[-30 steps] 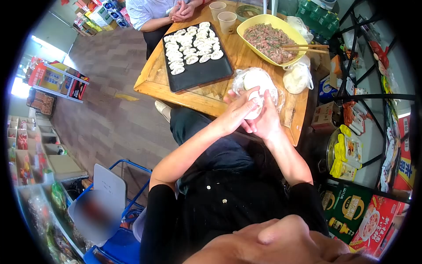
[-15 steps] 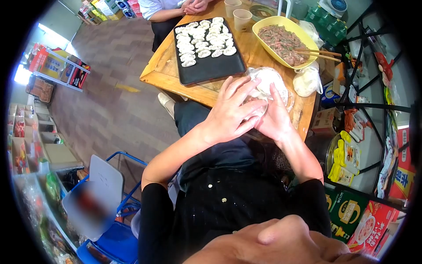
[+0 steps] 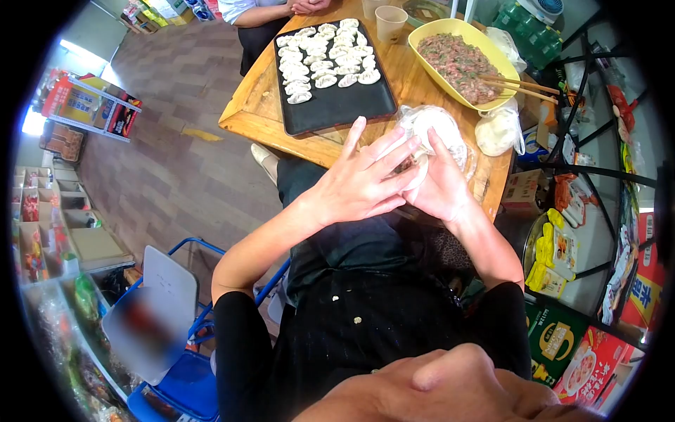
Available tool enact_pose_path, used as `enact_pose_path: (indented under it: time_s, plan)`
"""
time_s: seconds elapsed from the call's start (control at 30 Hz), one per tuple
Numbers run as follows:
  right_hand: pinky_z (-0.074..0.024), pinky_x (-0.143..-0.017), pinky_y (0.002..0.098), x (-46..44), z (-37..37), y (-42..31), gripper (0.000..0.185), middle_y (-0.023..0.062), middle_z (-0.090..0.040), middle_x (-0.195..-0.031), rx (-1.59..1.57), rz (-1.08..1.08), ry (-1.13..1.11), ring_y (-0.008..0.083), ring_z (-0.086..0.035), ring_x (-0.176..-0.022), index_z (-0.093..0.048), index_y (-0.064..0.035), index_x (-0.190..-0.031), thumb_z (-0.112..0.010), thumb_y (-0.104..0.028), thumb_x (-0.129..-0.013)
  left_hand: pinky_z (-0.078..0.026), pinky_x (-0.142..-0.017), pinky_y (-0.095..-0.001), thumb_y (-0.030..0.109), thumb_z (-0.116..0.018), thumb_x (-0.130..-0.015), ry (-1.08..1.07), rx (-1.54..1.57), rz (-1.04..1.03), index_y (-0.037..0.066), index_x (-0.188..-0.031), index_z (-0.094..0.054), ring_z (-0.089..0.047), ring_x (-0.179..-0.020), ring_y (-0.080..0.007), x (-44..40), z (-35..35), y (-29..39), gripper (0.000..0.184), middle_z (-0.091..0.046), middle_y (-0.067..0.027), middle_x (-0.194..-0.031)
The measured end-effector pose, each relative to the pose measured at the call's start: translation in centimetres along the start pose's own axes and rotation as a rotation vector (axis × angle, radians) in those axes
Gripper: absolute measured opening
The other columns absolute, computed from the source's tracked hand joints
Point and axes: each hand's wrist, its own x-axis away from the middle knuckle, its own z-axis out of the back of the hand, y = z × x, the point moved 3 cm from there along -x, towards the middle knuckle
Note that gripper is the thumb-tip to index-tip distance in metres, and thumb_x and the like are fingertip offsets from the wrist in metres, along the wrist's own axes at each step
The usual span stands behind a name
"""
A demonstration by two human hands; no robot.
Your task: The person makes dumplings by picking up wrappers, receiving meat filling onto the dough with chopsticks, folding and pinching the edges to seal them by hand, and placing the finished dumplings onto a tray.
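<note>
Between my two hands is a dumpling wrapper, with a bit of dark filling showing at its edge. My left hand has its fingers curved over the wrapper, one finger lifted away. My right hand cradles it from the other side, thumb and fingers partly around it. Just beyond the fingers, a stack of round white wrappers lies in a clear plastic bag. A black tray carries rows of folded dumplings. Meat filling fills a yellow bowl, with chopsticks resting across its rim.
A bag of white dough sits at the right edge of the wooden table. Paper cups stand at the back. Another person's clasped hands are beyond the tray. Packed shelves line the right; a blue folding chair is behind left.
My left hand has shifted slightly left, with its index finger lifting up and away. More of the wrapper and its filling shows between my hands. The view has tilted slightly.
</note>
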Motion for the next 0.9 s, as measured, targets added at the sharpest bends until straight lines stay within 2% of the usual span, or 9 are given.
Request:
enact_pose_path:
  time_s: [0.17,0.3,0.47,0.57,0.7,0.77,0.8,0.83,0.9]
  plan:
    - [-0.0501,-0.087,0.0408,-0.5,0.3,-1.2,0.058,0.0086,-0.060,-0.115,-0.104,-0.006,0.034,0.0222,-0.061,-0.098,-0.049,-0.0062,-0.129,-0.038,-0.056,-0.099,-0.010,-0.113,-0.0666,0.040,-0.079,-0.066,-0.072,-0.009,-0.073,0.029,-0.135,-0.055,-0.035,-0.140,-0.0281,0.4,-0.1,-0.8,0.074,-0.037,-0.0075,-0.151]
    - [-0.0483,-0.092,0.0408,-1.1,0.6,-1.8,0.059,0.0091,-0.061,-0.116,-0.076,-0.047,-0.019,0.0231,-0.060,-0.105,-0.051,-0.0050,-0.126,-0.037,-0.055,-0.100,-0.010,-0.113,-0.0661,0.039,-0.079,-0.066,-0.126,-0.021,-0.078,0.028,-0.133,-0.056,-0.035,-0.140,-0.0280,-0.3,-0.2,-1.5,0.072,-0.037,-0.0076,-0.151]
    - [-0.0481,-0.094,0.0416,-1.7,-0.6,-3.1,0.057,0.0091,-0.061,-0.117,-0.042,-0.048,0.000,0.0239,-0.060,-0.107,-0.052,-0.0051,-0.126,-0.037,-0.054,-0.100,-0.007,-0.114,-0.0620,0.050,-0.062,-0.084,-0.090,0.024,0.065,0.023,-0.130,-0.060,-0.035,-0.139,-0.0324,-0.5,0.1,-2.6,0.053,-0.036,-0.0125,-0.151]
    - [-0.0475,-0.096,0.0419,-2.5,-0.6,-3.8,0.058,0.0100,-0.060,-0.119,0.024,-0.073,-0.080,0.0245,-0.060,-0.108,-0.050,-0.0046,-0.129,-0.037,-0.054,-0.101,-0.006,-0.114,-0.0598,0.053,-0.054,-0.089,-0.122,0.005,0.084,0.022,-0.130,-0.060,-0.034,-0.139,-0.0343,-1.4,-0.5,-2.3,0.052,-0.037,-0.0149,-0.150]
    - [-0.0457,-0.100,0.0426,-4.0,-0.4,-4.8,0.061,0.0133,-0.059,-0.125,-0.073,-0.158,-0.133,0.0276,-0.058,-0.114,-0.048,-0.0030,-0.133,-0.034,-0.053,-0.101,-0.009,-0.115,-0.0587,0.049,-0.061,-0.086,-0.166,-0.008,0.082,0.020,-0.130,-0.061,-0.033,-0.139,-0.0356,-2.2,-0.4,-2.7,0.052,-0.039,-0.0157,-0.148]
    - [-0.0441,-0.104,0.0442,-4.4,-0.7,-5.8,0.058,0.0161,-0.057,-0.129,-0.054,-0.172,-0.199,0.0299,-0.056,-0.119,-0.048,-0.0024,-0.132,-0.034,-0.050,-0.102,-0.012,-0.114,-0.0583,0.040,-0.063,-0.085,-0.115,0.051,0.108,0.019,-0.130,-0.060,-0.034,-0.138,-0.0367,-3.3,0.9,-3.7,0.050,-0.042,-0.0155,-0.147]
    - [-0.0414,-0.107,0.0482,-5.3,0.2,-6.2,0.055,0.0180,-0.054,-0.133,-0.250,-0.258,-0.366,0.0322,-0.054,-0.122,-0.046,-0.0010,-0.133,-0.032,-0.045,-0.103,-0.014,-0.114,-0.0577,0.036,-0.063,-0.085,-0.050,0.066,0.138,0.017,-0.128,-0.061,-0.036,-0.137,-0.0373,-4.1,1.5,-4.8,0.047,-0.044,-0.0154,-0.145]
    - [-0.0414,-0.107,0.0482,-5.6,0.0,-6.4,0.055,0.0180,-0.054,-0.133,-0.245,-0.255,-0.377,0.0322,-0.054,-0.122,-0.046,-0.0010,-0.133,-0.032,-0.045,-0.103,-0.017,-0.114,-0.0571,0.031,-0.062,-0.085,0.016,0.083,0.167,0.016,-0.127,-0.062,-0.037,-0.136,-0.0379,-5.2,1.9,-5.8,0.045,-0.046,-0.0153,-0.143]
    - [-0.0368,-0.110,0.0530,-6.4,0.0,-6.0,0.046,0.0198,-0.051,-0.136,-0.173,-0.189,-0.112,0.0356,-0.050,-0.127,-0.046,-0.0004,-0.133,-0.035,-0.033,-0.103,-0.030,-0.109,-0.0525,0.016,-0.064,-0.081,0.114,-0.008,0.180,0.010,-0.116,-0.065,-0.043,-0.130,-0.0372,-8.0,1.7,-9.4,0.035,-0.053,-0.0144,-0.134]
